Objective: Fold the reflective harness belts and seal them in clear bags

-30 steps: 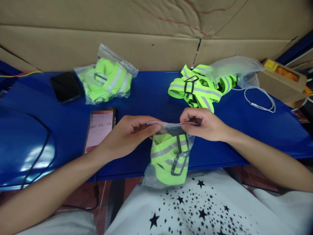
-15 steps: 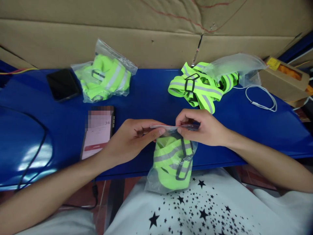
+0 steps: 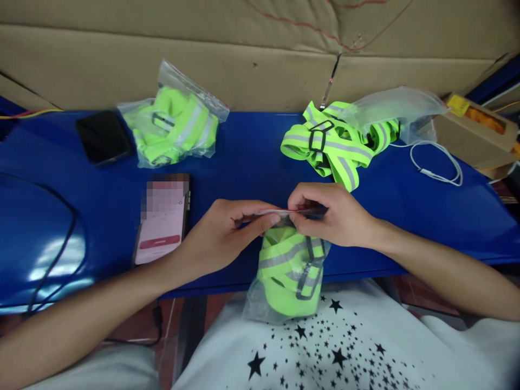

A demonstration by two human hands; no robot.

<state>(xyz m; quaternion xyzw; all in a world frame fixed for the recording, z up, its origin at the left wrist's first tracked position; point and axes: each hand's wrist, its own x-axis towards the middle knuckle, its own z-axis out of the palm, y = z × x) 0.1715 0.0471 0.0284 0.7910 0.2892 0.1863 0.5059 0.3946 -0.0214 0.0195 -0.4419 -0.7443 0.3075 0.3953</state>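
A clear zip bag (image 3: 254, 303) hangs upright over the table's front edge, with a folded neon-yellow reflective strap (image 3: 284, 265) and its black buckle inside. My left hand (image 3: 227, 233) pinches the bag's top edge between thumb and fingers. Close beside it, my right hand (image 3: 331, 214) pinches the same edge, its fingertips nearly touching my left thumb. Farther back lies a filled zip bag (image 3: 174, 127) of the same yellow strap. Behind my right hand is a loose heap of reflective straps (image 3: 333, 143) with black buckles, partly under an empty-looking plastic bag (image 3: 400, 105).
On the blue table (image 3: 244, 168) lie a dark phone (image 3: 103, 136) and a lit phone (image 3: 162, 222) at left. A coiled white cable (image 3: 436, 176) and a cardboard box (image 3: 475, 130) are at right. A black cable (image 3: 73, 227) crosses the left side. Cardboard (image 3: 162, 49) lines the back.
Along the bag's top edge my right hand has shifted slightly left, closer to my left hand, which moved a little right. The bag stays in both hands.
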